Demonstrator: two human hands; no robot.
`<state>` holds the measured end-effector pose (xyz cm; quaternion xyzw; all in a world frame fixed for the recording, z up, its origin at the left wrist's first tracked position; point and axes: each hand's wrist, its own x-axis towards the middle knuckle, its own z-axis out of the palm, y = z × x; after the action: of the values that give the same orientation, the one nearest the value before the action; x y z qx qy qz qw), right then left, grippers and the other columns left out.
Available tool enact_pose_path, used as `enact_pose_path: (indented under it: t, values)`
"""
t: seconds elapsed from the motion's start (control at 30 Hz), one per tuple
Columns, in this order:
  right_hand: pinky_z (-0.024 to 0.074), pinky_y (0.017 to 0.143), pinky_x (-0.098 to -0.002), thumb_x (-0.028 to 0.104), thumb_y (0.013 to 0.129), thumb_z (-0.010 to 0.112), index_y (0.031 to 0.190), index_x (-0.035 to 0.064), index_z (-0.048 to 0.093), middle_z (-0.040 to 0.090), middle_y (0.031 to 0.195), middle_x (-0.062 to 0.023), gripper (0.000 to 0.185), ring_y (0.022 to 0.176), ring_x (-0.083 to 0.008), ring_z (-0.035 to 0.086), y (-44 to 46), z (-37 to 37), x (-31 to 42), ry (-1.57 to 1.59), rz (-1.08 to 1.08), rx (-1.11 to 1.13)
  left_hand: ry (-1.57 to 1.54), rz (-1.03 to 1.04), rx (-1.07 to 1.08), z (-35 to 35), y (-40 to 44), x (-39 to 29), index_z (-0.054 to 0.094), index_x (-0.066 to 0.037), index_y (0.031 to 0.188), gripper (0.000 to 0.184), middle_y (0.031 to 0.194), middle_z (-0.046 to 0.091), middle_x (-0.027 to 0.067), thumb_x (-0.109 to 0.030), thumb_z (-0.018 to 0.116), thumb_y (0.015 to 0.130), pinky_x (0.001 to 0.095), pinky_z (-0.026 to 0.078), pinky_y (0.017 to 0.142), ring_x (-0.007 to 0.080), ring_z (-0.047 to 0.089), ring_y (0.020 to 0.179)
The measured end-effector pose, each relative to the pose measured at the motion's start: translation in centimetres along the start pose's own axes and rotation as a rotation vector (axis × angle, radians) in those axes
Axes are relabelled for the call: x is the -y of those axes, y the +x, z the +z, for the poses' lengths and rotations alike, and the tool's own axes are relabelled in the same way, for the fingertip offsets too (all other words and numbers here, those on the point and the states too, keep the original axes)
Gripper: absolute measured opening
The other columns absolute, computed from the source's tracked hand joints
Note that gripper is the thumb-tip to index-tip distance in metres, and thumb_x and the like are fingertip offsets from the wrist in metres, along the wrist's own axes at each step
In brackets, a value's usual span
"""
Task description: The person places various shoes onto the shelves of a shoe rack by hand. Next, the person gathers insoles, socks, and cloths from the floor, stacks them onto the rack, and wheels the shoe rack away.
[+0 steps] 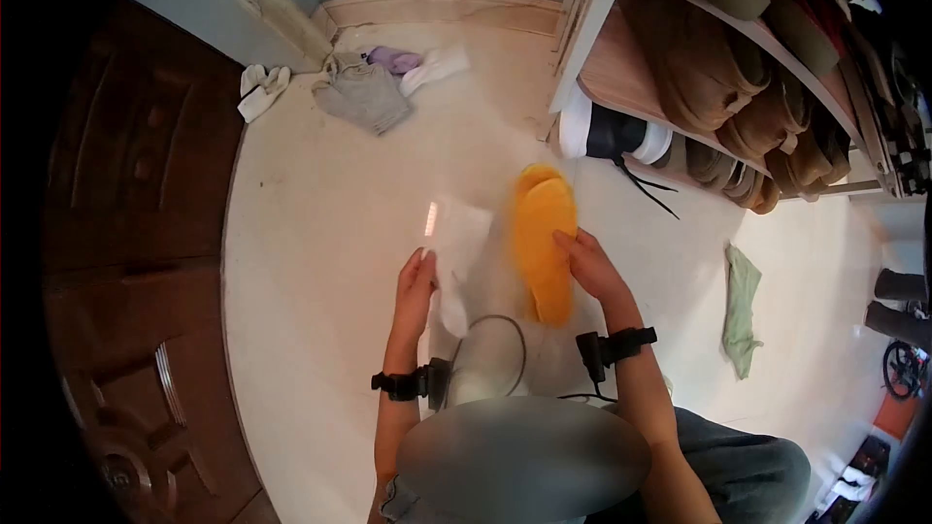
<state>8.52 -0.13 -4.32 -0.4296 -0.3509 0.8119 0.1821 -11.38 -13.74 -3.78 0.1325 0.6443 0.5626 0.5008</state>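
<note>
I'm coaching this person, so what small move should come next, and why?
Perhaps lower the yellow sole-shaped item onto the floor: the right hand holds it while the left hand holds the limp white cloth, so neither hand is free.

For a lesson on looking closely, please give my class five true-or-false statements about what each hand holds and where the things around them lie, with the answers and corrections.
1. The right hand holds a yellow, sole-shaped item. True.
2. The left hand holds the purple cloth. False: it holds a white cloth; the purple one lies by the wall, next to a grey garment.
3. Brown shoes rest on the rack. True.
4. The green cloth hangs from the rack. False: it lies on the floor.
5. A black strap is around each wrist. True.
</note>
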Motion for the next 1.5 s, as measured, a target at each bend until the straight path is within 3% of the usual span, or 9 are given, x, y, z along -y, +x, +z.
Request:
enact_pose_path:
  t: [0.17,0.23,0.4,0.47,0.7,0.77,0.93,1.17,1.5]
  values:
    - [0.0409,0.070,-0.0249,0.021,0.080,0.044,0.101,0.0026,0.046,0.052,0.093,-0.0048,0.028,0.081,-0.0137,0.051,0.0,-1.1,-0.7,0.368,0.063,0.069,0.007,-0.024,0.098,3.4,2.5,4.0,0.046,-0.008,0.091,0.015,0.067,0.045,-0.0042,-0.018,0.043,0.080,0.0177,0.033,0.048,0.0046,0.038,0.054]
    - [0.0405,0.065,-0.0213,0.019,0.080,0.043,0.101,-0.0005,0.045,0.053,0.088,-0.0031,0.029,0.077,-0.0081,0.048,1.3,-0.5,-3.0,-0.059,-0.214,0.236,0.102,-0.071,0.139,4.4,2.5,4.7,0.045,-0.007,0.094,0.015,0.071,0.048,-0.0035,-0.014,0.043,0.080,0.0174,0.035,0.050,0.0045,0.042,0.056]
    - [0.0408,0.066,-0.0227,0.021,0.080,0.044,0.103,0.0000,0.044,0.052,0.090,-0.0036,0.031,0.078,-0.0094,0.049,1.0,3.6,-3.7,-0.078,-0.058,0.036,0.023,-0.076,0.257,4.8,1.3,5.4,0.037,-0.006,0.112,0.031,0.103,0.048,0.0050,-0.014,0.039,0.081,0.0238,0.039,0.072,0.0126,0.047,0.089]
    - [0.0401,0.069,-0.0227,0.020,0.081,0.043,0.105,0.0011,0.043,0.051,0.092,-0.0025,0.031,0.080,-0.0090,0.048,0.7,4.1,-3.6,-0.090,-0.095,0.009,-0.359,-0.245,0.283,4.6,0.3,4.4,0.031,-0.006,0.117,0.038,0.112,0.042,0.0064,-0.018,0.039,0.082,0.0269,0.036,0.080,0.0165,0.043,0.098]
    - [0.0399,0.072,-0.0238,0.014,0.079,0.046,0.110,0.0022,0.037,0.049,0.098,-0.0057,0.035,0.085,-0.0119,0.048,0.5,4.6,-3.6,0.040,-0.080,0.018,-0.505,-0.189,0.276,4.6,-0.8,2.8,0.030,-0.004,0.116,0.041,0.110,0.042,0.0081,-0.021,0.042,0.081,0.0284,0.036,0.082,0.0174,0.043,0.098]
    - [0.0399,0.073,-0.0242,0.012,0.078,0.047,0.111,0.0024,0.036,0.048,0.100,-0.0062,0.036,0.087,-0.0125,0.047,0.1,4.1,-3.7,0.042,-0.180,-0.006,0.079,0.013,0.304,5.9,-1.3,2.5,0.031,-0.003,0.115,0.042,0.107,0.044,0.0072,-0.016,0.048,0.079,0.0262,0.037,0.080,0.0148,0.044,0.096]
    - [0.0373,0.080,-0.0270,0.008,0.075,0.051,0.113,0.0038,0.034,0.045,0.106,-0.0058,0.042,0.096,-0.0154,0.045,-0.5,3.8,-0.7,0.355,-0.056,0.172,0.085,-0.007,0.374,5.1,-0.6,1.5,0.031,-0.002,0.114,0.045,0.104,0.045,0.0057,-0.011,0.053,0.076,0.0246,0.037,0.078,0.0127,0.044,0.093]
    - [0.0358,0.081,-0.0280,0.011,0.073,0.054,0.107,0.0008,0.041,0.048,0.102,-0.0063,0.038,0.094,-0.0158,0.046,0.4,3.3,-2.0,0.211,0.061,0.275,0.228,0.023,0.520,3.3,-1.1,-1.0,0.031,-0.001,0.115,0.046,0.105,0.045,0.0059,-0.012,0.053,0.076,0.0251,0.037,0.078,0.0117,0.044,0.094]
    - [0.0380,0.077,-0.0240,0.010,0.075,0.051,0.103,0.0006,0.044,0.051,0.095,-0.0032,0.031,0.087,-0.0105,0.047,-1.5,3.2,1.3,-0.015,-0.247,0.050,0.185,-0.202,0.613,6.4,-0.6,0.1,0.042,-0.002,0.105,0.035,0.094,0.051,0.0036,-0.013,0.054,0.074,0.0246,0.040,0.072,0.0125,0.049,0.084]
